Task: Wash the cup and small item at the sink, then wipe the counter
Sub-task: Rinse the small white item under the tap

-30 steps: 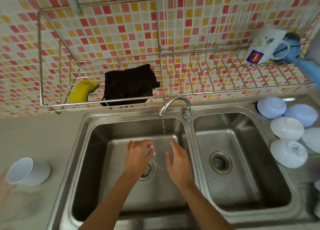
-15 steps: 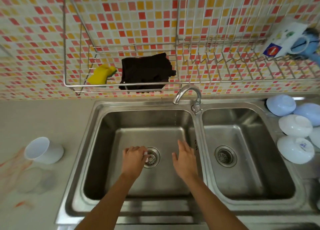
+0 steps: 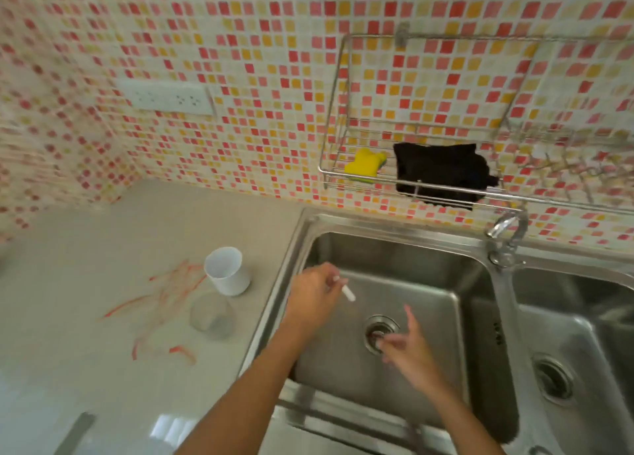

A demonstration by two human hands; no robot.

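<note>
The left hand [image 3: 314, 291], pinching a small white stick [image 3: 348, 293], has moved left toward the cup [image 3: 227, 271]; the right hand [image 3: 408, 346] hangs open over the sink [image 3: 473, 303].

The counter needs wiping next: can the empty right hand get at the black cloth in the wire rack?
Probably yes: the right hand is open and empty, and nothing stands between it and the black cloth, which hangs over the wire rack's front.

A home kitchen — a double stainless sink [image 3: 394, 242] with a curved tap [image 3: 506, 230] is set into a pale surface [image 3: 85, 255] under a mosaic-tiled wall [image 3: 240, 43] in red, orange and yellow. A wire rack [image 3: 343, 166] on that wall holds a yellow sponge [image 3: 364, 165] and a dark cloth [image 3: 442, 175] — a socket strip [image 3: 168, 98] sits further left.
</note>
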